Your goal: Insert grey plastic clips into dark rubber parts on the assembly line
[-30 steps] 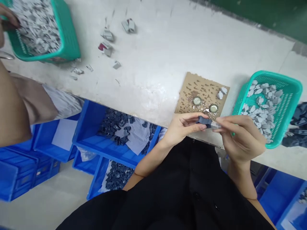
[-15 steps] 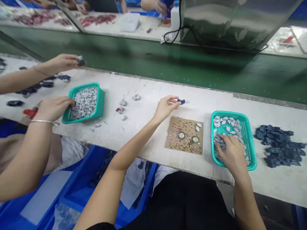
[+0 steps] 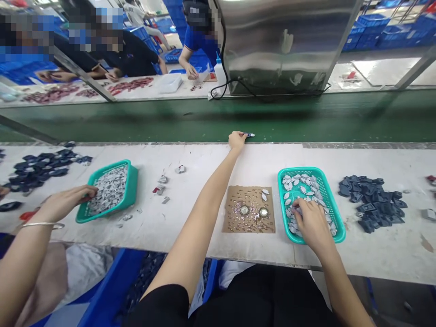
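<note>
My left hand (image 3: 237, 140) is stretched out to the belt's near edge, fingertips pinching a small dark blue plastic part (image 3: 249, 135) with a white end. In the green basket (image 3: 335, 218) on my right, my right hand (image 3: 309, 220) dips into small whitish, leaf-shaped pieces (image 3: 308, 181). Its fingers are curled together; what lies between them is partly hidden. A brown cardboard square (image 3: 250, 227) lies between my arms, with two round metal-rimmed discs, scattered shiny spots and two white pieces on it. Right of the basket is a heap of dark blue parts (image 3: 371, 200).
A green conveyor belt (image 3: 143, 122) runs beyond the white table. At left, a co-worker's hand (image 3: 73, 200) reaches into another green basket (image 3: 131, 186) of grey pieces. A large metal housing (image 3: 282, 45) stands over the belt. Other people work at the far side.
My left hand has moved away from me, from above the table to the belt's edge, still holding the blue part. My right hand stays in the basket. The view has tilted up.
</note>
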Motion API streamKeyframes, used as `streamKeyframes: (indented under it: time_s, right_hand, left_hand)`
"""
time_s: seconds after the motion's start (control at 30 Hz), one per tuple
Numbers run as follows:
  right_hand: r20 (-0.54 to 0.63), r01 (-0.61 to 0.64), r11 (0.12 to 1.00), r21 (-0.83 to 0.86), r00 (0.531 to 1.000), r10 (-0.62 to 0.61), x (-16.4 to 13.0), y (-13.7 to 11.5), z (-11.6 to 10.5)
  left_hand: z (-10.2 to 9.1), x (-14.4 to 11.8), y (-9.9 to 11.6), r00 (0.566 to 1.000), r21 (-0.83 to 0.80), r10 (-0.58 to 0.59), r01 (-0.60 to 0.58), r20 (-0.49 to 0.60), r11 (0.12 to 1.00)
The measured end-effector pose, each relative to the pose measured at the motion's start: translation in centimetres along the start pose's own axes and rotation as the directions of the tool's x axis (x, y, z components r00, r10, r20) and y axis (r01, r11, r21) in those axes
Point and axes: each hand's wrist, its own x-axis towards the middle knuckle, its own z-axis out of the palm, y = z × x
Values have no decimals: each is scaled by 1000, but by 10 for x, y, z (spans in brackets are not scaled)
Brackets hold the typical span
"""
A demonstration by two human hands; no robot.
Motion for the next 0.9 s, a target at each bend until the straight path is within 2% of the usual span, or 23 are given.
streamKeyframes:
  time_s: [0.13,0.27,0.4,0.47,0.53,0.57,0.6,0.67,0.7,0.8,0.9]
  right_hand:
    - [-11,-10,999,37,1000,10,-1,0,0]
    - [-7,-32,995,99,999,33,-1,2,0]
    - [-31,-93,978,184,994,100,-2,4,0]
    - [-46,-124,964,236,989,139,-1,6,0]
    - [-55,-149,944,294,983,173,-1,7,-1]
    - [-57,-158,933,325,981,186,0,8,-2]
    - [-57,-163,919,358,979,196,0,9,-3]
    - [-52,-167,885,434,976,210,2,10,-6]
    - [-47,-166,864,475,976,214,3,11,-8]
    - [-32,-160,788,595,975,222,5,15,-14]
    - [-23,-143,695,705,974,225,7,19,-17]
  left_hand:
    - [-15,-8,-9,997,67,50,-46,-55,997]
    - [-50,-43,-21,990,104,112,-103,-86,989]
    - [-100,-120,-48,969,36,188,-185,-158,982]
    - [-128,-169,-71,936,-46,219,-241,-275,970]
    - [-152,-219,-102,882,-84,167,-226,-442,971]
    - [-162,-243,-120,846,-68,108,-168,-522,983]
    - [-170,-266,-139,814,-24,32,-56,-580,998]
    - [-180,-310,-177,775,112,-150,274,-614,955]
    - [-182,-331,-196,768,150,-217,376,-603,914]
    - [-178,-387,-246,787,219,-373,526,-491,822]
    - [-166,-430,-285,799,303,-524,598,-294,742]
